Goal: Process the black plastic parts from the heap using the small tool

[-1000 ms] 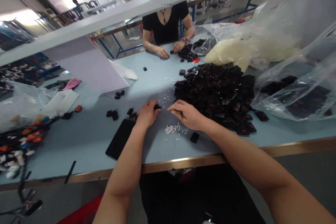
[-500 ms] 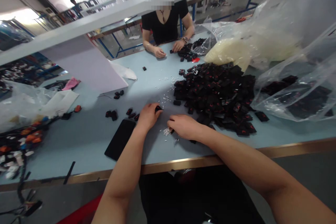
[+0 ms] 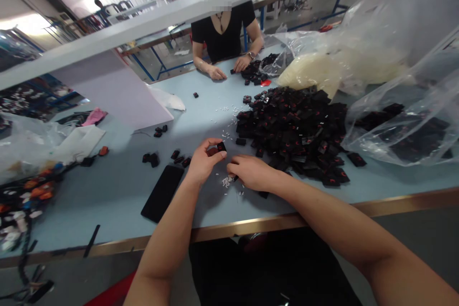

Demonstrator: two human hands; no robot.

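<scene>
My left hand [image 3: 205,161] is raised above the pale blue table [image 3: 118,191], pinching a small black plastic piece [image 3: 221,147] with a red mark between thumb and fingers. My right hand [image 3: 251,173] rests low on the table, with a small black part [image 3: 234,178] showing at its fingertips. Right beside those fingers lies a little cluster of white plastic bits [image 3: 226,181]. A large heap of similar black pieces [image 3: 294,134] rises just beyond my right hand. More white bits are scattered toward it.
A black phone [image 3: 162,193] lies by my left forearm, with loose black pieces [image 3: 150,158] near it. A co-worker [image 3: 218,43] sorts pieces across the table. Plastic bags [image 3: 398,119] bulge at the right, and tangled coloured parts [image 3: 28,198] sit at the left. A white shelf rail [image 3: 107,28] crosses above.
My left hand has raised the black piece and turned it toward the fingertips. My right hand has moved down and left, over the white bits, since the oldest frame.
</scene>
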